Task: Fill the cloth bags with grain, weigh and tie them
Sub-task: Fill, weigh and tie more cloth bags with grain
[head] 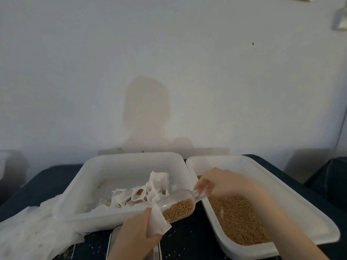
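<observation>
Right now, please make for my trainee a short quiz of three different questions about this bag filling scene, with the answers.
1. True or false: the clear scoop is empty.
2. Which hand holds the cloth bag at the scoop's mouth? A) left B) right
3. Fill in: the loose grain lies in the ___ white tray.

Key
1. False: it carries grain.
2. A: the left hand grips the bag; the right hand holds the scoop's handle.
3. Right: the right tray holds grain; the left tray holds filled bags.
</observation>
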{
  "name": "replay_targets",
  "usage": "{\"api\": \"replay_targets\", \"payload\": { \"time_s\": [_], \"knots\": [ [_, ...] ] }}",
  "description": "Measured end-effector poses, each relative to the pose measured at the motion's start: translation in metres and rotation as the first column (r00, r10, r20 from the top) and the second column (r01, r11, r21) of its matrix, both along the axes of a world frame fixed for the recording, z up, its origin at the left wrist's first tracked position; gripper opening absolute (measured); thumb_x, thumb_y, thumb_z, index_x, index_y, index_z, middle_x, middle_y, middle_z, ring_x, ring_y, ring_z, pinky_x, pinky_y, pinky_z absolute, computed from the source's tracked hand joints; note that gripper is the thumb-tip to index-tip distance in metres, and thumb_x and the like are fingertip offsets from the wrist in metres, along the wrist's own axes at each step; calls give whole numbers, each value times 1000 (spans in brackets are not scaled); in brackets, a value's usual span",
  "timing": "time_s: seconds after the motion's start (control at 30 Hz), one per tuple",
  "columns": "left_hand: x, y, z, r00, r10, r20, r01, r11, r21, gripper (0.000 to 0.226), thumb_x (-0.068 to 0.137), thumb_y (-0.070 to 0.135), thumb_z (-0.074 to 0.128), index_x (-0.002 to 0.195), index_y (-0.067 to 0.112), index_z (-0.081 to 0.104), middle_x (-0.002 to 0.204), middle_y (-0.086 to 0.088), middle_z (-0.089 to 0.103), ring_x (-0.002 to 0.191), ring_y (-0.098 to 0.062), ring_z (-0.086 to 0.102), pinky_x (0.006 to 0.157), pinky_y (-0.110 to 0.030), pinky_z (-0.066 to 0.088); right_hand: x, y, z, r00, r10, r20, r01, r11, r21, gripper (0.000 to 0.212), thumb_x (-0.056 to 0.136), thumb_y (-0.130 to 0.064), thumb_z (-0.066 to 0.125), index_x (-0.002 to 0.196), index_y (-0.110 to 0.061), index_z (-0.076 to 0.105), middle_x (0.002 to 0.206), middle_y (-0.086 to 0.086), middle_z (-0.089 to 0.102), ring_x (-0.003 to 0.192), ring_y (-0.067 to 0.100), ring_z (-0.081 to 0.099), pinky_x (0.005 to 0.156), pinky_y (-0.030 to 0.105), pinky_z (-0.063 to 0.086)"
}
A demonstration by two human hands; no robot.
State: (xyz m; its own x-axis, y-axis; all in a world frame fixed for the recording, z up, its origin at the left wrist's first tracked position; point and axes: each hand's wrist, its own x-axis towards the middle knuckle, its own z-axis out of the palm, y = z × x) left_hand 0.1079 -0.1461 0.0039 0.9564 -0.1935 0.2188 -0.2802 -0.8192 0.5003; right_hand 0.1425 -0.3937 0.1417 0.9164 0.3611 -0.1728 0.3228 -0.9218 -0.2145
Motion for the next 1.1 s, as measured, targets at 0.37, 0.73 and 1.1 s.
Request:
{"api": "replay_targets", "payload": {
  "time_s": [0.37,0.73,1.1],
  "knots": [
    [13,0,-10,977,118,-175,-138,985,-104,83,80,62,58,142,26,17,132,13,39,108,1,40,85,-15,33,-3,31,20,985,67,160,-41,987,-158,59,77,2,42,122,-31,62,121,-8,64,109,15,60,91,37,52],
    [7,13,-5,989,111,-99,-126,980,-156,43,77,67,54,107,41,36,88,24,54,81,8,52,68,-12,42,0,47,25,974,104,200,-59,974,-219,61,77,3,39,120,-33,63,117,-8,66,109,17,59,88,37,52],
    [8,11,-5,984,168,-60,-177,963,-201,40,78,65,55,101,37,37,86,23,54,79,5,54,71,-16,46,-25,78,39,764,350,542,-129,906,-403,73,57,4,29,108,-33,68,96,-8,67,98,17,52,92,31,29]
  ]
}}
